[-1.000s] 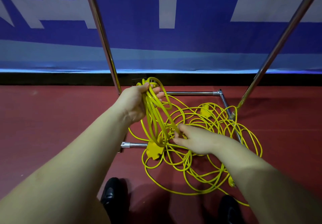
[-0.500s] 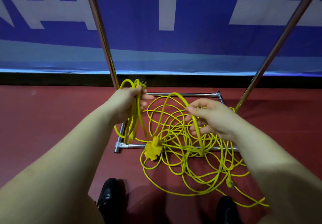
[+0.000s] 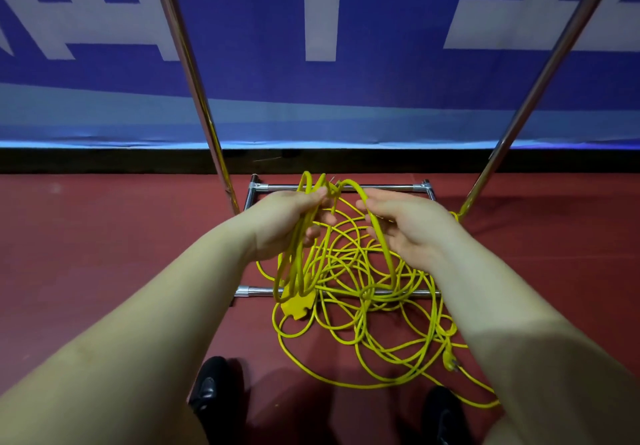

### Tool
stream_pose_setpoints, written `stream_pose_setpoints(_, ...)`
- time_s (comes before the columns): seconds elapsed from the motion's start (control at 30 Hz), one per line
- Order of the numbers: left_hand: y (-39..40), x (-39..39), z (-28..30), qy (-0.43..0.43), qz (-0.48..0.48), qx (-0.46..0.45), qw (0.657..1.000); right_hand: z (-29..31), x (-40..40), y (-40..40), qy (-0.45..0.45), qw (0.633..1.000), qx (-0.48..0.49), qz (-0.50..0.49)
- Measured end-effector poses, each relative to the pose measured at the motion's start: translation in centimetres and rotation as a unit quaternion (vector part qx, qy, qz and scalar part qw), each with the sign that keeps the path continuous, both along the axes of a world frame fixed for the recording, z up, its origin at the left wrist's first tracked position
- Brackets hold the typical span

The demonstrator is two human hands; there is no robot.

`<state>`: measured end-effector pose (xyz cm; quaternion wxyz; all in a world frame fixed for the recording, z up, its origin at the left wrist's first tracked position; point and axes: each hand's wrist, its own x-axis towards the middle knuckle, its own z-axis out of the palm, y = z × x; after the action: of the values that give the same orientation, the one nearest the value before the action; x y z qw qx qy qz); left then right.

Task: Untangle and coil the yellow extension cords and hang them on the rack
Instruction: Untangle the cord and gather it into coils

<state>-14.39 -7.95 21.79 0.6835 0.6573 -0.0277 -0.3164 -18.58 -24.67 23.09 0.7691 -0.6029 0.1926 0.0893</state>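
Left hand (image 3: 284,223) closed around a bundle of gathered yellow cord loops (image 3: 298,254), thumb pressed on top, loops hanging down toward a flat yellow multi-outlet socket block (image 3: 297,304) just above the dark red floor (image 3: 104,254). Right hand (image 3: 412,226) close beside, fingers loosely curled, hooking a single yellow strand (image 3: 379,230) arching over from the left bundle and running down into the heap. Below both hands, a tangled heap of thin yellow extension cord (image 3: 363,306) sprawled across the floor and over the front bar of the chrome tube rack base (image 3: 346,187). Yellow plug (image 3: 449,363) at the heap's right edge. Two slanting chrome rack poles (image 3: 194,74) rising in front of a blue and white banner (image 3: 311,29). Black shoes (image 3: 207,385) at the bottom
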Motion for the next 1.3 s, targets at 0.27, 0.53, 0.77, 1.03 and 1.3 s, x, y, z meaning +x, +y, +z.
stream_pose_setpoints(0.27,-1.6,-0.8,-0.8,-0.069,-0.089,0.083,0.99,-0.2,0.2,-0.2,-0.035,0.996,0.056,-0.054)
stream_pose_setpoints(0.53,-3.1,-1.2,-0.9,-0.106,-0.096,0.072,0.987,-0.4,0.2,-0.4,-0.078,0.996,0.015,-0.031)
stream_pose_setpoints(0.77,-2.0,0.4,-0.2,-0.019,0.071,-0.082,0.994,-2.6,-0.4,-1.0,-0.044,0.895,-0.389,0.214)
stream_pose_setpoints(1.03,-1.0,0.9,0.5,0.044,0.146,-0.195,0.969,-4.5,-0.6,-0.6,-0.054,0.745,-0.534,0.396)
stream_pose_setpoints(1.3,1.0,2.2,0.9,0.035,0.236,-0.247,0.939,-5.5,-0.1,-2.8,-0.03,0.734,-0.561,0.382)
